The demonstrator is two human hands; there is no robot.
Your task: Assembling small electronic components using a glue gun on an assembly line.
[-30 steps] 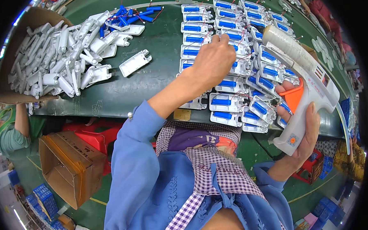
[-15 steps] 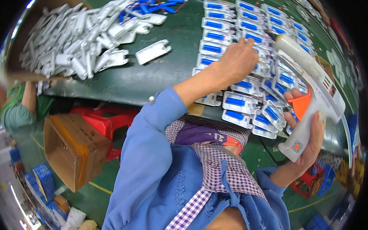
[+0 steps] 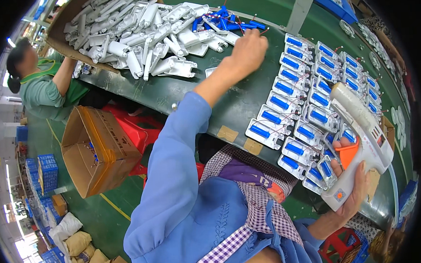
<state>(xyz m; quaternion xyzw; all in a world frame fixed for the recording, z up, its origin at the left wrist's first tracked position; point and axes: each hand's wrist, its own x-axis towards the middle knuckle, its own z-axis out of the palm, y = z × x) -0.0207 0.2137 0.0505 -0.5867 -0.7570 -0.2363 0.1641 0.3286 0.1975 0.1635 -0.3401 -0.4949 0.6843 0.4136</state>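
Note:
My right hand [image 3: 358,188] is wrapped round the handle of a large white glue gun [image 3: 368,148], with fingers at its orange trigger [image 3: 347,154]. The gun's long barrel points away over rows of white plastic casings [image 3: 272,115], each with a blue cylindrical battery [image 3: 289,75] lying in it. My left hand [image 3: 245,50] reaches to the far side of the table, fingers drawn together beside a pile of loose blue batteries [image 3: 223,23] with thin wires. Whatever lies between those fingertips is hidden.
A big heap of white casings [image 3: 143,33] spills from a cardboard box [image 3: 58,37] at the far left. A metal post [image 3: 303,7] stands behind the rows. Left of me are an open carton [image 3: 96,153], a red stool [image 3: 137,130] and a person [image 3: 46,87] in green.
My left hand has gone from the rows of casings leftward and away to the loose batteries. The view has turned somewhat; my right hand still grips the glue gun.

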